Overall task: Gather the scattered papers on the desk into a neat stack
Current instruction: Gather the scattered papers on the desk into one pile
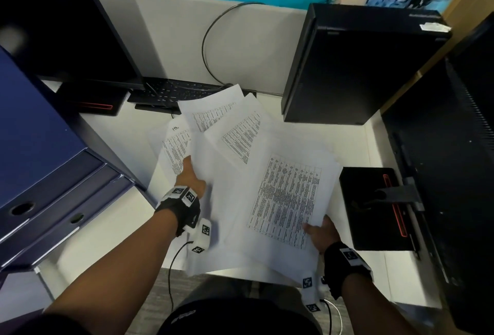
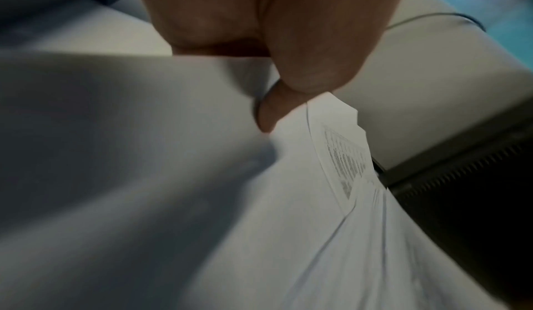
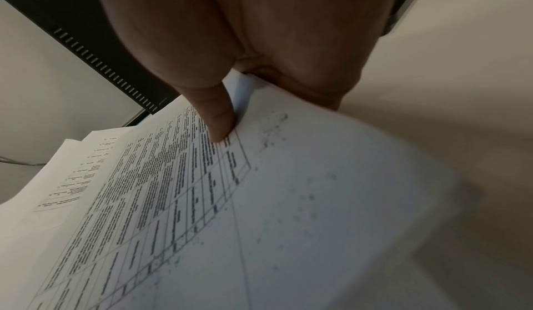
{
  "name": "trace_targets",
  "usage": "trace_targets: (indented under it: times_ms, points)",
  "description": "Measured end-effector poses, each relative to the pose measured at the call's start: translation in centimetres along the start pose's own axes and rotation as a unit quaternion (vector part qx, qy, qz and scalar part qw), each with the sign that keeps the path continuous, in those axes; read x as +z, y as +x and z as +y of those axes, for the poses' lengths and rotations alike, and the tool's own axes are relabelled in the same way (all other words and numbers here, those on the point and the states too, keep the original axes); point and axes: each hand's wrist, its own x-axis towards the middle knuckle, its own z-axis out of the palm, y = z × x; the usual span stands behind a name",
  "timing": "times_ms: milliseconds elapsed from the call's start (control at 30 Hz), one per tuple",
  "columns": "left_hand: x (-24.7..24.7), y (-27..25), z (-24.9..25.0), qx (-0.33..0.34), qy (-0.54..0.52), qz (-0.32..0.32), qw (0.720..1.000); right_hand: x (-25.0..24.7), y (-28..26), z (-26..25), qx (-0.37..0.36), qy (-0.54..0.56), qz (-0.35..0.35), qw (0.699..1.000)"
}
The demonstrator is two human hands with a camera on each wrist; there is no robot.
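1. Left: blue drawer unit point(image 1: 53, 174) walls in the surface point(image 1: 112, 227); bare strip near it.
2. Right: black box point(image 1: 374, 206) and computer tower point(image 1: 355, 67) block; narrow gap between.
3. Far: keyboard point(image 1: 173, 93), cable loop point(image 1: 213, 40).
4. Centre covered by fanned papers point(image 1: 267, 187).

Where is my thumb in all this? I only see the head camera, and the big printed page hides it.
Observer: The right hand has its thumb pressed on top of the printed table page, pinching it.
Child: And the other hand?
Observer: The left hand pinches a blank-looking sheet between thumb and finger.
Child: Is anything close to that hand?
Observer: A black vented case sits just past the fanned sheet edges.
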Motion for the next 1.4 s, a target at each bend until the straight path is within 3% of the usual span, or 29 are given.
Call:
trace_targets:
  times_ms: [167, 300, 467, 533, 633, 700, 867, 967, 1033, 1100, 1200, 1300, 1400]
  points:
    - [-3.9, -0.8, 2.9, 0.004, 0.046, 0.082, 0.996, -0.1, -0.2, -0.1, -0.007, -0.008, -0.004, 1.000]
    - [-9.6, -1.3, 6.5, 0.066, 0.067, 0.179, 0.979, -0.2, -0.5, -0.4, -0.007, -0.019, -0.005, 1.000]
    - [-15.3, -4.7, 10.8, 0.184, -0.032, 0.347, 0.919, -0.3, -0.5, -0.6, -0.004, -0.024, -0.013, 1.000]
    - [-17.0, -6.2, 12.4, 0.258, -0.091, 0.372, 0.887, -0.3, -0.5, -0.6, -0.009, -0.022, -0.021, 1.000]
    - [-18.2, -7.2, 14.3, 0.355, -0.189, 0.330, 0.854, -0.3, -0.2, -0.6, -0.010, -0.031, -0.030, 0.999]
    - [-16.9, -6.8, 14.9, 0.354, -0.241, 0.271, 0.862, -0.4, -0.2, -0.8, -0.018, -0.033, -0.037, 0.999]
    - [-8.4, -3.8, 13.9, 0.265, -0.271, 0.087, 0.921, -1.0, -1.3, -1.5, -0.004, -0.006, -0.058, 0.998]
    - [-2.7, -2.8, 11.8, 0.175, -0.233, -0.005, 0.957, -1.1, -0.6, -0.6, 0.085, 0.142, -0.073, 0.984]
    - [0.7, -2.9, 10.1, 0.133, -0.172, -0.072, 0.973, -1.3, -0.3, 0.2, 0.131, 0.250, -0.094, 0.955]
    - [3.4, -3.0, 8.6, 0.118, -0.071, -0.125, 0.983, -1.4, -0.1, 0.2, 0.127, 0.287, -0.113, 0.943]
    - [5.4, -2.1, 6.1, 0.101, 0.009, -0.120, 0.988, -0.8, 1.5, 1.9, 0.105, 0.214, -0.066, 0.969]
    - [5.1, -1.2, 4.4, 0.062, 0.016, -0.095, 0.993, -0.5, 0.9, 1.5, 0.043, 0.098, -0.045, 0.993]
    - [4.1, 0.0, 3.7, 0.024, 0.008, -0.072, 0.997, -0.6, -0.2, 0.7, 0.023, 0.067, -0.018, 0.997]
